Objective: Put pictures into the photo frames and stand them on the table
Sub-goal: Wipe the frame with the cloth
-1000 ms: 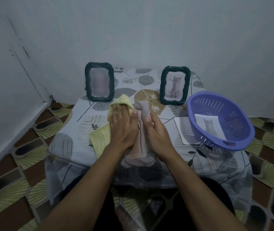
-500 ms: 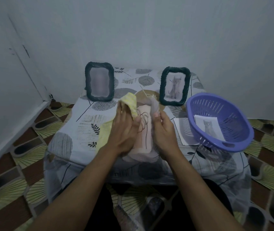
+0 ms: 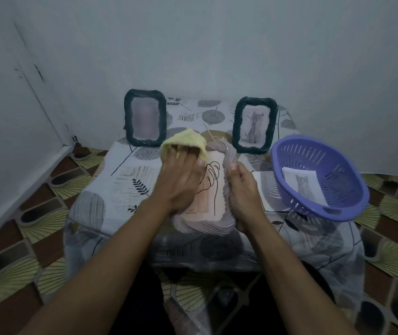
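Cloth (image 3: 183, 141) is climbing the pale frame (image 3: 213, 189), clutched by left hand (image 3: 178, 182); right hand (image 3: 242, 189) gripping its rim; overshoot endangering cat frame (image 3: 254, 125) behind.

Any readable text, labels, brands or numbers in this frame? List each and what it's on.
None readable.
Held frame: leaf line drawing only, no words.
Right dark frame and basket print: cat pictures, no captions.
Left dark frame: picture blurred, cannot tell.
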Demonstrator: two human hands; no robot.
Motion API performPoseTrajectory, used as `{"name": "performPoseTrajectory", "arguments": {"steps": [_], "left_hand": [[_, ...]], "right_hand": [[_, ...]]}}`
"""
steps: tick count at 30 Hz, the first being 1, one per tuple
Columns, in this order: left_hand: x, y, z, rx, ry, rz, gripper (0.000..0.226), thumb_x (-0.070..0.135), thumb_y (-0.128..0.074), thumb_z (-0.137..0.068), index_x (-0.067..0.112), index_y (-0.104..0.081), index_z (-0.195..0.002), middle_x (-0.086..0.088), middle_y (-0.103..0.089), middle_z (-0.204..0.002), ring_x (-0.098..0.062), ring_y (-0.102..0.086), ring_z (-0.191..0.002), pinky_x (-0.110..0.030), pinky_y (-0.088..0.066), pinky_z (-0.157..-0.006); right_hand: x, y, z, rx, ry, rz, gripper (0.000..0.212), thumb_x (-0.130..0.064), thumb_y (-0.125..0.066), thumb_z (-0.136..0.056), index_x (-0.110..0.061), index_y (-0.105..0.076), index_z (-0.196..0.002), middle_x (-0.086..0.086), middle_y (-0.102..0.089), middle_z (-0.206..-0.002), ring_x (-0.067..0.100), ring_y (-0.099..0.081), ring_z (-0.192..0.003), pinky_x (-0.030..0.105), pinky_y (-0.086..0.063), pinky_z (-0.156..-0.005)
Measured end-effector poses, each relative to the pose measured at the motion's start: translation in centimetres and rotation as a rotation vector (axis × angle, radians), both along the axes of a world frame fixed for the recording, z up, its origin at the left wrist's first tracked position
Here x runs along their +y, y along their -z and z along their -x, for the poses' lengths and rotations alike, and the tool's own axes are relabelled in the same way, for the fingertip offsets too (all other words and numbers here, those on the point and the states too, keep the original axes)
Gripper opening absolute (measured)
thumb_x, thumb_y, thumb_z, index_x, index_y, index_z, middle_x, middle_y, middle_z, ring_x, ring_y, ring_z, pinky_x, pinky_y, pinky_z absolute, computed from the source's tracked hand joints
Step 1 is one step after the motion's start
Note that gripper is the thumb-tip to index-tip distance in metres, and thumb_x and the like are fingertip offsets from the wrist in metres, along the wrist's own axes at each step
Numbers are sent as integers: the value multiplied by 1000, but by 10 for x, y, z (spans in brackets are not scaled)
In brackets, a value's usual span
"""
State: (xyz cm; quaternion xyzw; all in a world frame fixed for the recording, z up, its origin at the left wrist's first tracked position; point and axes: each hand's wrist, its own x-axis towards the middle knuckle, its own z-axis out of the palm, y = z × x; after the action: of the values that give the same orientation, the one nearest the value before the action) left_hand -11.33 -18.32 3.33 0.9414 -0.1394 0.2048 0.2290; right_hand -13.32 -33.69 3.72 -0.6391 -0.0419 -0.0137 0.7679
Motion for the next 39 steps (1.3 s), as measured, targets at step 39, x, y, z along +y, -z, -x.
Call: {"name": "performPoseTrajectory", "arguments": {"steps": [39], "left_hand": [[34, 8, 7, 204, -101, 856, 18, 31, -64, -89, 37, -72, -105, 18, -74, -94, -1, -66, -88, -30, -52, -80]], "right_hand": [[-42, -5, -27, 519, -347, -307, 49, -40, -51, -98, -3, -61, -128, 25, -66, -124, 38, -67, -108, 51, -55, -94]]}}
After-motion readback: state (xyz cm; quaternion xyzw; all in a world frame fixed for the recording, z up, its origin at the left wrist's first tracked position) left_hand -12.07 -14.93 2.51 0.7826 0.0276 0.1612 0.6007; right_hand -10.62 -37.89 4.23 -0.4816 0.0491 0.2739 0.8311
